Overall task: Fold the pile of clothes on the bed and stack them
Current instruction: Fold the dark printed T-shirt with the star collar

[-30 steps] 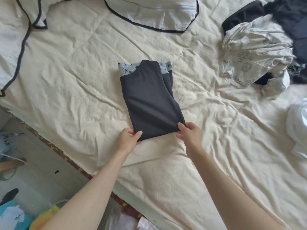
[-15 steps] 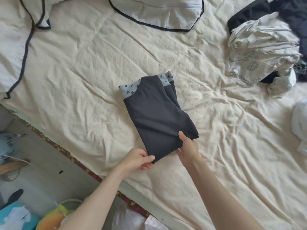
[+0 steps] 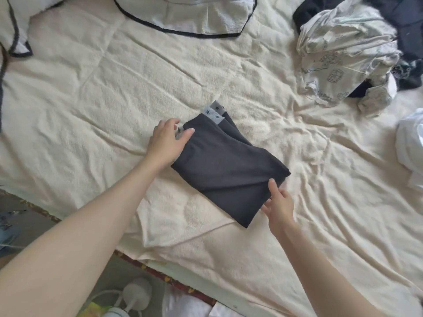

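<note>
your left hand (image 3: 166, 143) had its fingers pretty straight, resting on the waistband end of the folded dark shorts (image 3: 225, 167) | your right hand (image 3: 278, 203) pinched the opposite corner, thumb on top | shorts sat mid bed (image 3: 114, 99), well apart from the unfolded pile (image 3: 338, 58) top right

Your bed (image 3: 96, 106) wears a creased cream sheet. On it lie the folded dark garment (image 3: 229, 168) at the middle, a crumpled pile of clothes (image 3: 343, 56) at the far right, and black-trimmed pillows (image 3: 183, 14) along the far edge.
</note>
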